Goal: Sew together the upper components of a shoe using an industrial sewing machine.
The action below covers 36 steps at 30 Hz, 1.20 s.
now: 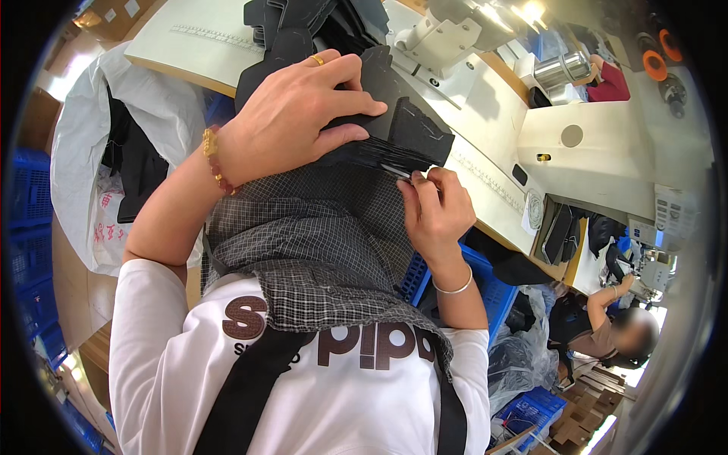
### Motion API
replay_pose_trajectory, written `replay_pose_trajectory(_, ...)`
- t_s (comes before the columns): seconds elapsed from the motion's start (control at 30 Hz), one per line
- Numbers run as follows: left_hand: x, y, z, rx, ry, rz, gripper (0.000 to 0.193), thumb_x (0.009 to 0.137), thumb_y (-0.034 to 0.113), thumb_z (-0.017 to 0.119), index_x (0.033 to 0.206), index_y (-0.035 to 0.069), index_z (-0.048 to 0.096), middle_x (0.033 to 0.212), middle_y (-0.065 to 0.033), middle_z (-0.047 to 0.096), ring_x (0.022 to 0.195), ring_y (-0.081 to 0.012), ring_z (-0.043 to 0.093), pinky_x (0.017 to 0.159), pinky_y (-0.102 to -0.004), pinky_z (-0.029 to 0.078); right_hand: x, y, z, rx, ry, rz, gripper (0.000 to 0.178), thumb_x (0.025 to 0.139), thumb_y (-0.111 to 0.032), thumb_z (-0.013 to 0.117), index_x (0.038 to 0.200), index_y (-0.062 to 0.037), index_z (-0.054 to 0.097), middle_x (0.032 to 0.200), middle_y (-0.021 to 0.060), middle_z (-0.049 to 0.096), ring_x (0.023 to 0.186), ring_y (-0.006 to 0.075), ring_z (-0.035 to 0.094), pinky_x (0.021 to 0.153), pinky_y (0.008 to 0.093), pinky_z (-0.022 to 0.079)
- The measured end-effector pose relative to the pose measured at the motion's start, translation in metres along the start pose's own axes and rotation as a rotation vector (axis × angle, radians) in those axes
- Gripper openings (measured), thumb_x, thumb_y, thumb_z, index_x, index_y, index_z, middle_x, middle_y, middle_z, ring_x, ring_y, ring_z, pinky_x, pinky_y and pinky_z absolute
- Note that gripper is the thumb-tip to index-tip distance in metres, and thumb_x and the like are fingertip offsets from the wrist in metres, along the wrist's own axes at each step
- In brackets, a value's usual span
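Observation:
A thick stack of black fabric pieces (pixel 413 133) lies at the table's near edge, its layered edges facing me. My left hand (pixel 311 106) lies across the stack with fingers bent, gripping it, the thumb along the layered edge. At the stack's right corner, my right hand (pixel 442 206) is closed in a pinch. A thin silvery metal tool (pixel 396 173) shows between its fingertips and the layers. Most of that tool is hidden, so its exact kind is unclear. More black pieces (pixel 288 45) are heaped just beyond my left hand.
A white sewing machine (pixel 447 38) stands beyond the stack, on a pale table (pixel 485 163) with ruler strips. To the left hangs a white sack (pixel 83 159) with black pieces inside. Blue crates (pixel 497 292) sit below right. Another person (pixel 607 334) works at a machine farther right.

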<state>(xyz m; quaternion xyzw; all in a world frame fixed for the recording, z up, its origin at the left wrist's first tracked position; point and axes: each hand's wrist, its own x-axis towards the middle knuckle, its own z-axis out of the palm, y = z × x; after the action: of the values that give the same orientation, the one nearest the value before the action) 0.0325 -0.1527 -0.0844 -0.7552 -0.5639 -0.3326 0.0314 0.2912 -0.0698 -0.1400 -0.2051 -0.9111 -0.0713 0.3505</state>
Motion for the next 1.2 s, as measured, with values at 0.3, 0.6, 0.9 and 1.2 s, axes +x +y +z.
replay_pose_trajectory(0.3,0.000,-0.001,0.000,-0.019,0.008,-0.003,0.039,0.075,0.016,0.082,0.114,0.012,0.076,0.099,-0.0067,0.059,0.094,-0.0271,0.060,0.081,-0.0380,0.052,-0.006,-0.004,-0.011,0.135,-0.150,-0.065,0.026,0.069,-0.016,0.085,0.088,-0.0061,0.070,0.084,0.0038,0.061,0.067,0.0183,0.060,0.055,0.0308,0.043)
replay_pose_trajectory(0.6,-0.001,0.000,0.003,-0.012,0.014,-0.004,0.038,0.076,0.017,0.082,0.113,0.013,0.076,0.099,-0.0067,0.058,0.094,-0.0267,0.060,0.081,-0.0379,0.052,-0.008,0.007,0.004,-0.082,0.003,-0.127,0.020,0.075,-0.019,0.083,0.086,-0.0086,0.069,0.087,0.0037,0.063,0.067,0.0147,0.059,0.058,0.0285,0.041)
replay_pose_trajectory(0.9,0.004,0.002,-0.004,-0.013,-0.036,-0.014,0.040,0.075,0.015,0.081,0.115,0.011,0.075,0.101,-0.0082,0.059,0.095,-0.0281,0.060,0.082,-0.0380,0.053,0.002,0.013,0.007,-0.116,0.047,-0.286,0.016,0.077,-0.012,0.079,0.077,-0.0126,0.063,0.085,0.0005,0.064,0.063,0.0133,0.056,0.056,0.0289,0.040)
replay_pose_trajectory(1.2,0.010,0.031,-0.036,-0.016,0.051,0.058,0.035,0.078,0.020,0.080,0.108,0.004,0.071,0.102,-0.0103,0.066,0.103,-0.0317,0.066,0.089,-0.0417,0.054,-0.032,0.057,-0.041,0.027,-0.089,0.157,0.028,0.077,-0.020,0.084,0.096,-0.0080,0.067,0.091,0.0071,0.060,0.070,0.0247,0.062,0.060,0.0360,0.050)
